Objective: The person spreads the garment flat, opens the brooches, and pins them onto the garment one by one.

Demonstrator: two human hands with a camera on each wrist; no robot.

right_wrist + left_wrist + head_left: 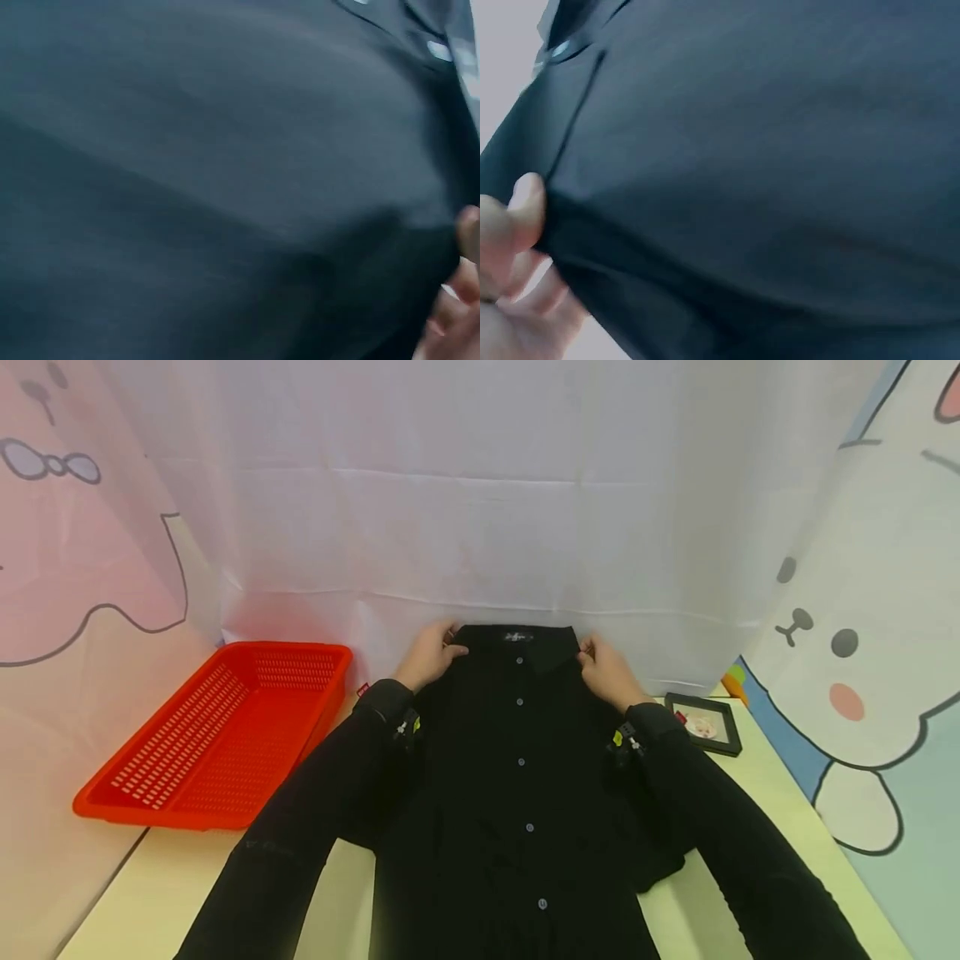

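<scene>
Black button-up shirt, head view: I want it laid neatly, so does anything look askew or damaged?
Slightly askew: on the black button-up shirt, the buttons drift rightward going down from the collar, instead of running straight. No damage stands out.

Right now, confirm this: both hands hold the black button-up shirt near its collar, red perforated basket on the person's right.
Wrong side: the head view shows the red perforated basket on the person's left. The left hand and right hand do hold the black button-up shirt near its collar.

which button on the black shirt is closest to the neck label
The topmost small round grey button on the black fabric collared shirt, just below the pale-lettered neck label; the other four visible buttons run lower down.
</scene>
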